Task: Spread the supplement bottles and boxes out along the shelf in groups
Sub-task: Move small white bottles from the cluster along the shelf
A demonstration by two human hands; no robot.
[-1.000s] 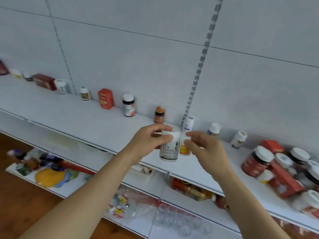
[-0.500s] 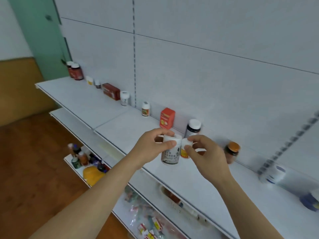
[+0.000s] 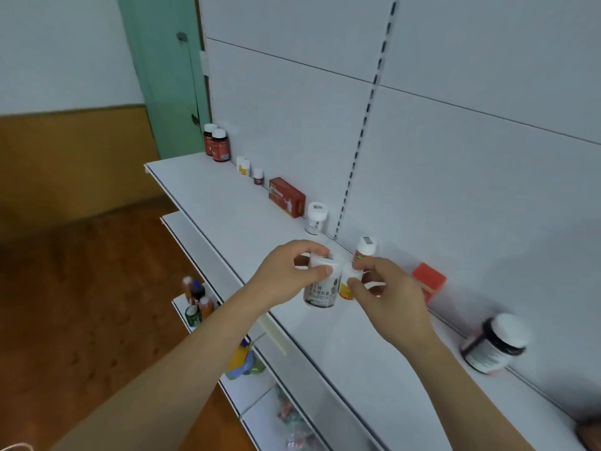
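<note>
My left hand [image 3: 286, 275] grips a white bottle with a dark printed label [image 3: 320, 288] by its cap, held above the white shelf [image 3: 227, 216]. Right beside it, my right hand [image 3: 387, 294] pinches a small white bottle with a yellow label [image 3: 346, 286]; the two bottles touch. Along the shelf's back stand two dark red bottles [image 3: 217, 144], small white bottles [image 3: 244, 166], a red box [image 3: 287, 196], a white-capped bottle [image 3: 316, 218], another small bottle [image 3: 366, 249], an orange-red box [image 3: 429, 281] and a dark bottle [image 3: 494, 345].
A lower shelf [image 3: 195, 304] holds several bottles and colourful packets. A green door [image 3: 166, 76] stands past the shelf's left end, above a wooden floor [image 3: 81, 304]. The grey back panel [image 3: 455, 157] closes off the shelf behind.
The view has swung left along the shelf, bringing the shelf's far end and the green door into sight. Both hands keep the two bottles together in front of me.
</note>
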